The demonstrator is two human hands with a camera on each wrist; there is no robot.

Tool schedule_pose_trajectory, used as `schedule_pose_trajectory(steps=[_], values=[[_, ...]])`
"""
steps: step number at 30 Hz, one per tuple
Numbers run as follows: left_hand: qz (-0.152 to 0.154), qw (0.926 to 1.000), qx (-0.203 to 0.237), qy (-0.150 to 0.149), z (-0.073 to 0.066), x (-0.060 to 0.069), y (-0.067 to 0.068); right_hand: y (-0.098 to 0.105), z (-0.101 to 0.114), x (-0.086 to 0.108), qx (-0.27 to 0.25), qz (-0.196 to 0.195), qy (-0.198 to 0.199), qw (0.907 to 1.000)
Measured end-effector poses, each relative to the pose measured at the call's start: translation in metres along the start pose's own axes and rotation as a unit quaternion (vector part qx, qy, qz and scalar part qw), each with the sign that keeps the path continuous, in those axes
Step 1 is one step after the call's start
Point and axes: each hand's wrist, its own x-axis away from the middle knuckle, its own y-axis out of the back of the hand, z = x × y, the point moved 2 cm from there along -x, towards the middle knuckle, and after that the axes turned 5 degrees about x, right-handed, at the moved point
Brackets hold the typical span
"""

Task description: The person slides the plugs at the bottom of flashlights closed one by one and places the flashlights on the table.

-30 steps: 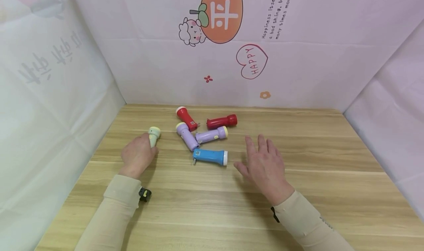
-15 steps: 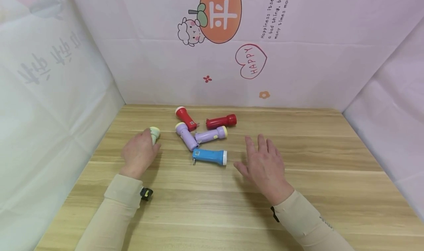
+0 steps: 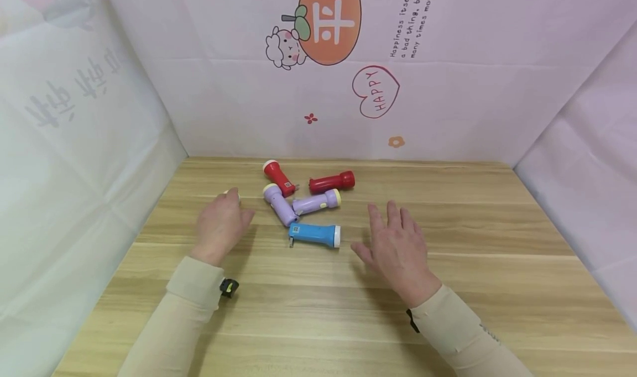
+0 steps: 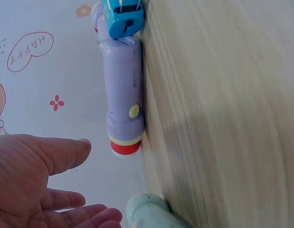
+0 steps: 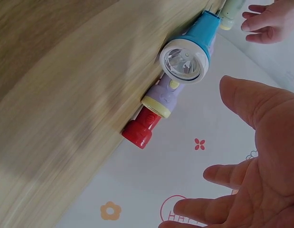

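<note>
Pale green flashlight [image 4: 151, 213] lies near the worktop's [image 3: 308, 316] left edge, lens toward the back edge, largely beneath your nearer left hand [image 3: 221, 228] in the head view. That hand has its fingers extended, gripping nothing. Your right hand [image 3: 398, 252], spread and empty, angles its thumb toward the blue flashlight's [image 3: 314, 235] lens.

On the wooden surface [image 3: 318, 316], two red flashlights [image 3: 332, 182] near the back edge, two purple flashlights [image 3: 280, 204], then a blue flashlight [image 3: 314, 234] nearest the front edge; pale green flashlight [image 4: 150, 212] nearest the left!
</note>
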Motion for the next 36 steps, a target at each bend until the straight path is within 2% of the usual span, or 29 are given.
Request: schedule_pose_trajectory(steps=[9, 14, 23, 36], values=[[0.035, 0.9985, 0.031, 0.029, -0.012, -0.006, -0.01, 0.001, 0.0, 0.001, 0.005, -0.008, 0.003, 1.0], [0.038, 0.9974, 0.04, 0.047, -0.02, -0.01, -0.017, 0.001, 0.0, 0.001, 0.004, -0.002, 0.0, 1.0], [0.053, 0.9946, 0.065, 0.06, -0.03, -0.017, -0.032, 0.002, 0.0, 0.001, 0.004, 0.001, -0.002, 1.0], [0.078, 0.9927, 0.056, 0.072, -0.04, -0.023, -0.047, 0.001, -0.002, 0.003, -0.002, 0.004, -0.005, 1.0]])
